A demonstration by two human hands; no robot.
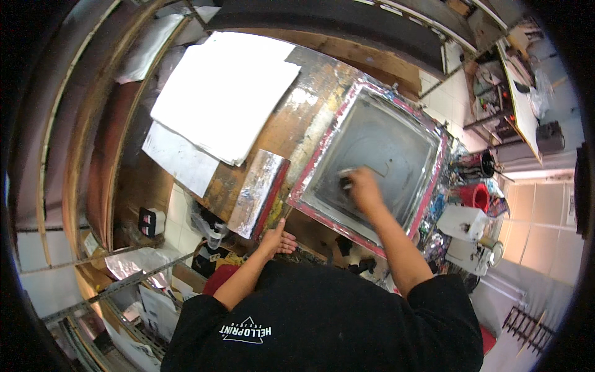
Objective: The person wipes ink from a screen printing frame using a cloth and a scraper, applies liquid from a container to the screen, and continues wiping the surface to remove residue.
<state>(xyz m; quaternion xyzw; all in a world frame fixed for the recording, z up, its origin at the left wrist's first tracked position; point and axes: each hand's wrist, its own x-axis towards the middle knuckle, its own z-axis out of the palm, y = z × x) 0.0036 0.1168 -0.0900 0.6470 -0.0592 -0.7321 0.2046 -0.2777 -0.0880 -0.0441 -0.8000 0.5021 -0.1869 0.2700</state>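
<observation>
A silk-screen printing frame (434, 168) with a grey mesh and pink-taped, paint-stained edges lies on the workbench, right of centre. Over the left part of its mesh, my right hand (367, 191) is closed on a small dark wad (345, 181), perhaps a rag, pressed against the surface. A thin L-shaped mark shows on the mesh beside that hand. My left hand (279, 241) rests at the bench's near edge with fingers stretched out, holding nothing. Just beyond it is a paint-smeared board (257, 192) with a dark red side.
A stack of white sheets (226, 93) covers the bench's far left. To the right of the frame stand a red tub (476, 196), white jugs (462, 223) and a dark, paint-stained can (477, 164). Shelving (93, 124) lines the left side.
</observation>
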